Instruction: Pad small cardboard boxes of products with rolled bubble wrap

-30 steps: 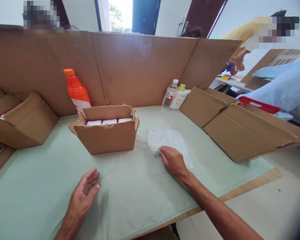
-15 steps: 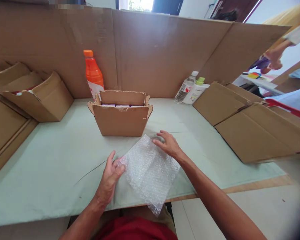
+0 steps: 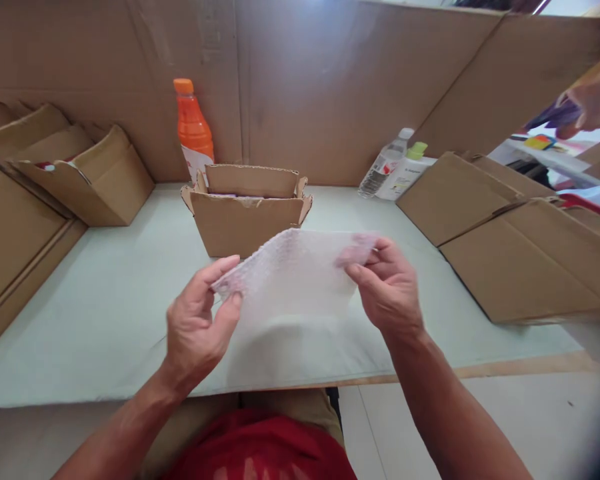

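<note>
A clear sheet of bubble wrap [image 3: 295, 273] is stretched between my two hands above the table, blurred by motion in its lower part. My left hand [image 3: 200, 317] pinches its left corner between thumb and fingers. At the other end my right hand [image 3: 390, 283] grips the right corner, with some fingers showing faintly through the plastic. Just beyond the sheet stands an open cardboard box [image 3: 250, 217], its flaps up and the tops of packed items barely visible inside. The wrap hides part of the box's lower front.
An orange bottle [image 3: 194, 127] stands behind the box. A clear bottle [image 3: 385, 163] and a white bottle with a green cap [image 3: 405, 172] lean at the back right. Cardboard boxes line the left [image 3: 110, 180] and right [image 3: 525, 260]. Another person's hand [image 3: 593, 100] shows at far right.
The bubble wrap has been lifted off the table and spread between both hands. My right hand has closed on its right corner, and my left hand has risen with the left one.
</note>
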